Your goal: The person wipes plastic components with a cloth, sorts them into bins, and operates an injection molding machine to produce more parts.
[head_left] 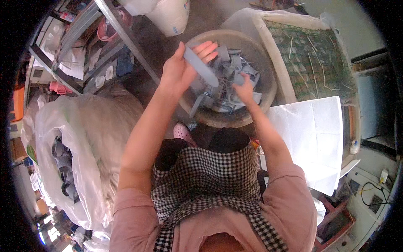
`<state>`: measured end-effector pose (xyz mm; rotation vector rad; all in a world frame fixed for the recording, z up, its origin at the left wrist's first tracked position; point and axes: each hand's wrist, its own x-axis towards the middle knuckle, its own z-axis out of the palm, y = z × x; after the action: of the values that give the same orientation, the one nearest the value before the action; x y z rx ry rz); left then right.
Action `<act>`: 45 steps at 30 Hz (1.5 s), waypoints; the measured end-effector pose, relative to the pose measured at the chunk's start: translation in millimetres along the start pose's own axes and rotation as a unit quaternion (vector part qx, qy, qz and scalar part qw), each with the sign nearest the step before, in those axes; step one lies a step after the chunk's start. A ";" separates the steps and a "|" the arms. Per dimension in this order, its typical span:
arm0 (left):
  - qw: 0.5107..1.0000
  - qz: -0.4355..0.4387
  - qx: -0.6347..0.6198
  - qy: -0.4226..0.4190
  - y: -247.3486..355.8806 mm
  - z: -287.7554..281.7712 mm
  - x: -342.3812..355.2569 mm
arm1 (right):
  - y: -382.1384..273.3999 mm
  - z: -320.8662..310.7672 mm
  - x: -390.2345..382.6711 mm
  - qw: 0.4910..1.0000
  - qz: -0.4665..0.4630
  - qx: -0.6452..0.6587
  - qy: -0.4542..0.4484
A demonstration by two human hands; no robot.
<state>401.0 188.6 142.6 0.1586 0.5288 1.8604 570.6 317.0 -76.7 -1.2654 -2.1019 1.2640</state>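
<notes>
My left hand (pixel 178 65) is raised over the left rim of a round, dull brown basin (pixel 269 90). Its thumb presses a long, flat grey plastic strip (pixel 202 69) with a rounded end against the palm, while the fingertips stretch past it. Down inside the basin, my right hand (pixel 244 90) has thumb and fingers closed around a small grey plastic part (pixel 240 79); its full shape is hidden among the others. Many loose grey plastic parts (pixel 222 101), some curved and some flat, lie jumbled there.
A large clear plastic bag (pixel 96 122) with dark grey parts stands at the left, under a metal frame (pixel 121 38). White sacks (pixel 168 17) are beyond the basin. On the right are a padded frame with green netting (pixel 310 59) and a white sheet (pixel 310 138).
</notes>
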 end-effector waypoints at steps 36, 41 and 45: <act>0.810 0.080 0.578 0.054 -37.2 48.1 -75.6 | -167.3 -107.0 4.8 0.986 -0.138 0.071 0.054; 0.729 0.172 0.661 0.055 -59.6 35.0 -72.6 | -194.6 -124.4 -40.5 0.906 -0.385 -0.176 -0.001; 0.651 0.227 0.724 0.013 -78.1 27.9 -67.6 | -194.7 -124.9 -29.4 0.900 -0.364 -0.241 0.014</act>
<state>502.3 154.2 143.7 1.4298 2.0583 1.3938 574.1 317.8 156.5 -0.5079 -2.5845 0.4085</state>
